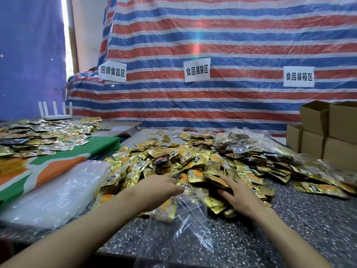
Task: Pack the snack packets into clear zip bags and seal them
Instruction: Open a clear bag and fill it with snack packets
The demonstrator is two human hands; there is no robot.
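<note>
A big heap of gold snack packets (185,163) covers the middle of the speckled table (289,225). A clear zip bag (185,229) lies in front of the heap with its mouth toward the packets and a few gold packets inside near the mouth. My left hand (160,188) grips the bag's mouth at its upper edge, fingers curled. My right hand (237,194) lies on the packets at the heap's near edge with fingers spread and fairly straight, thumb toward the bag's mouth.
A stack of empty clear bags (52,194) lies at the left. Behind it a green and orange board (63,161) carries more packets. Filled clear bags (251,140) sit at the back right, cardboard boxes (328,132) far right. A white router (56,113) stands back left.
</note>
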